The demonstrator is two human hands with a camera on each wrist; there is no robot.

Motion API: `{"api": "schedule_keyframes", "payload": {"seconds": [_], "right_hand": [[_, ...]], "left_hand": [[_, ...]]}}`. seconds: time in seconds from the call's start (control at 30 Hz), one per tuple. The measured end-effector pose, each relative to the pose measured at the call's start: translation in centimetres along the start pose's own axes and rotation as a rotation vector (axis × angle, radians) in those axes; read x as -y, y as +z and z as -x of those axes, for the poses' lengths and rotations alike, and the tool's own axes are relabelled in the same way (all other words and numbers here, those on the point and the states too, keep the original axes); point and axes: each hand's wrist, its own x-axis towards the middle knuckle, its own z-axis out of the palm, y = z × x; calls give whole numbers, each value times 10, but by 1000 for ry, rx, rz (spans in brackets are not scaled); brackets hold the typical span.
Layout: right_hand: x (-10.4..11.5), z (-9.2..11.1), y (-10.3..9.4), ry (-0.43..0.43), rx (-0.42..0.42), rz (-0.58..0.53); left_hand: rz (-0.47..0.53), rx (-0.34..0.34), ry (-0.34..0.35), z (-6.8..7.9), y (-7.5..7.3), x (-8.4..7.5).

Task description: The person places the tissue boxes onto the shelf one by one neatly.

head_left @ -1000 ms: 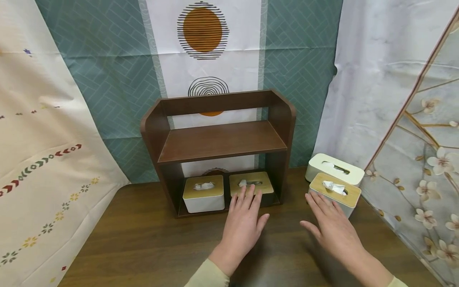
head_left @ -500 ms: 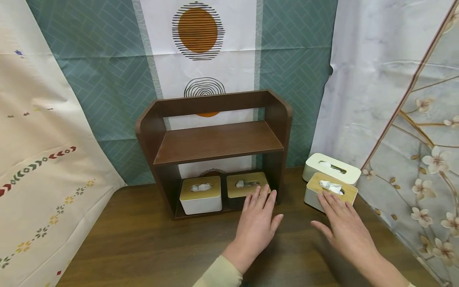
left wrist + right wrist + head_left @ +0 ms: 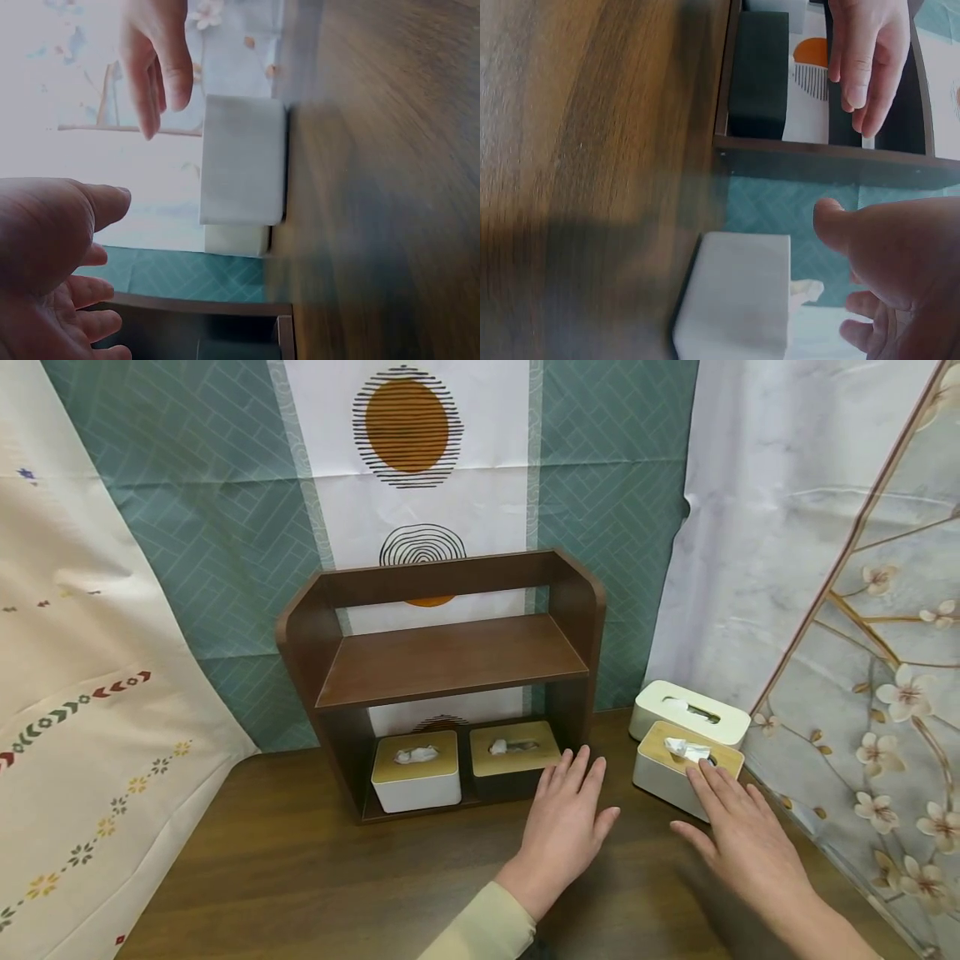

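Fingers straight, my left hand [image 3: 566, 827] is in the air over the table, just right of the black tissue box [image 3: 513, 760] with a wooden lid. My right hand [image 3: 750, 852] is also flat and holds nothing. In the head view its fingertips overlap the near corner of a white tissue box [image 3: 660, 772] with a wooden lid. From the right wrist view, that white box [image 3: 739, 296] sits below the hand, apparently apart from it. An all-cream tissue box [image 3: 690, 706] stands right behind it. Another white, wooden-lidded tissue box [image 3: 416, 789] is left of the black one.
A dark brown two-tier shelf [image 3: 453, 664] stands at the back of the wooden table [image 3: 300, 877]; the black box and one white box sit in its lower tier. Patterned cloths hang behind and on both sides, the flowered cloth [image 3: 877, 760] close to the right-hand boxes.
Both hands have moved to the right, the left one away from the black box's lid. The view has shifted slightly. The boxes stay in place.
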Motion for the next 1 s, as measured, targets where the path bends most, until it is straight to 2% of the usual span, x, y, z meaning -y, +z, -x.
{"api": "schedule_keyframes", "payload": {"seconds": [0.3, 0.53, 1.0], "right_hand": [[-12, 2, -3, 37, 9, 9], [-20, 4, -2, 53, 4, 21], [-35, 4, 4, 129, 91, 33]], "left_hand": [[16, 23, 0, -17, 8, -12], [36, 35, -5, -29, 20, -21], [13, 33, 7, -54, 35, -33]]}}
